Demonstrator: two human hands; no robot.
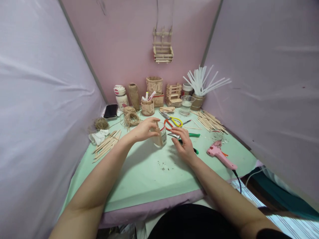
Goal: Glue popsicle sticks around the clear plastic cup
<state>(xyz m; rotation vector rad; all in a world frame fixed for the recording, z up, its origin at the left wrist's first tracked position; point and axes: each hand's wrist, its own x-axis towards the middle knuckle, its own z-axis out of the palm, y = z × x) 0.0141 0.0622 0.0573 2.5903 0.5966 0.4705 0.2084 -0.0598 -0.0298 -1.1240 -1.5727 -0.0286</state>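
My left hand is closed around a small clear jar that has wooden craft sticks stuck to its side, holding it upright on the green table. My right hand lies flat just right of the jar, fingers stretched out over green-handled cutters. A pair of scissors with yellow and red handles lies just behind the jar.
A pink glue gun lies at the right with its cord running off the edge. Loose craft sticks lie at the left and right. Twine coils, a phone, stick holders, a clear cup and glue sticks line the back.
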